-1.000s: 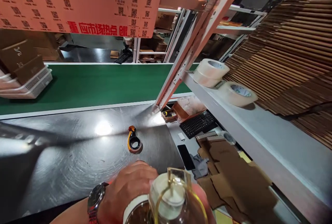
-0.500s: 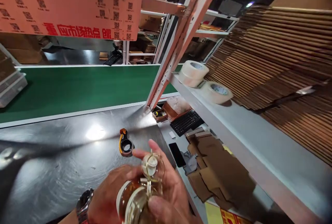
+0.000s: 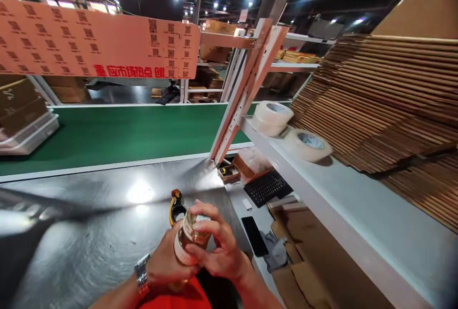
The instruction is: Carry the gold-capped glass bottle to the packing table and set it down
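Both my hands hold a small glass bottle [image 3: 186, 235] of amber liquid with a white label, low in the middle of the view over the steel table's near edge. My left hand [image 3: 166, 263], with a metal watch at the wrist, wraps the bottle's body from the left. My right hand [image 3: 218, 247] covers the bottle's top and right side with its fingers curled over it. A yellow and black tape cutter [image 3: 176, 204] lies on the steel table [image 3: 89, 232] just beyond the bottle.
A green conveyor belt [image 3: 125, 132] runs behind the table, with a white crate [image 3: 26, 134] of boxes at its left. To the right, a shelf [image 3: 339, 194] bears tape rolls [image 3: 272, 117] and stacked flat cardboard [image 3: 386, 103]. Below lie a keyboard [image 3: 267, 187], a phone [image 3: 255, 236] and cardboard scraps.
The bottle has moved away from the camera and lower, and now stands more upright. My right hand has closed over its top. The view has tilted upward.
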`<move>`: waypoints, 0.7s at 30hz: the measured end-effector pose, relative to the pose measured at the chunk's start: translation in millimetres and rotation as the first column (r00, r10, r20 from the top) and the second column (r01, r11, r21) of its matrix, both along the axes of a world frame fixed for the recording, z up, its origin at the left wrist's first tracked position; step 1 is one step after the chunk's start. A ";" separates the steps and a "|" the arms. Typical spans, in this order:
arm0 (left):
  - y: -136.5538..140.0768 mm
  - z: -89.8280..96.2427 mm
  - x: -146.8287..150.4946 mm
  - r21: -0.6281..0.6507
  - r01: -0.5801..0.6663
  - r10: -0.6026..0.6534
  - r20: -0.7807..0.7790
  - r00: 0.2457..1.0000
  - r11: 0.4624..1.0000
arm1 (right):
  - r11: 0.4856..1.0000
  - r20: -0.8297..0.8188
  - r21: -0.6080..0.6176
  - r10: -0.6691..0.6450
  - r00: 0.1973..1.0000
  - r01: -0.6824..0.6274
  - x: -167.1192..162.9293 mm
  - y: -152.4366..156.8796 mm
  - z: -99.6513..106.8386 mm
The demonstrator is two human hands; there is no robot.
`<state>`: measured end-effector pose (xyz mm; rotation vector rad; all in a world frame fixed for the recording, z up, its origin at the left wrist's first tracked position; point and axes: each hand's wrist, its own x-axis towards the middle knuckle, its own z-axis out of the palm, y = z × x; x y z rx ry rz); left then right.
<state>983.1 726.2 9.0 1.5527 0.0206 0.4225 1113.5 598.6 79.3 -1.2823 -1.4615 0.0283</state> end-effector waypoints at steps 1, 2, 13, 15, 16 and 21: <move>-0.9 -3.5 3.0 0.000 0.000 0.000 -0.021 1.000 1.000 | 1.000 -0.008 0.014 -0.002 1.000 0.002 3.3 0.1 -2.6; -1.6 -6.7 5.9 -0.016 0.016 -0.016 -0.024 1.000 1.000 | 0.999 -0.010 0.031 -0.009 1.000 0.010 5.8 -0.3 -4.5; -18.6 -30.0 35.3 0.100 -0.026 0.019 0.071 0.997 0.995 | 0.999 -0.150 0.035 -0.032 0.988 0.038 17.2 -19.0 -7.7; -22.7 -35.4 43.8 0.127 -0.033 0.019 0.109 0.994 0.991 | 0.998 -0.138 -0.002 -0.062 0.988 0.062 23.8 -28.7 -16.8; -25.3 -39.9 49.6 0.139 -0.034 0.018 0.114 0.993 0.990 | 0.994 -0.120 -0.039 -0.102 0.988 0.098 27.8 -34.5 -21.9; -43.9 -83.1 89.1 0.159 0.017 -0.030 0.078 0.996 0.987 | 0.918 -0.058 -0.286 -0.302 0.951 0.274 59.9 -63.8 -40.9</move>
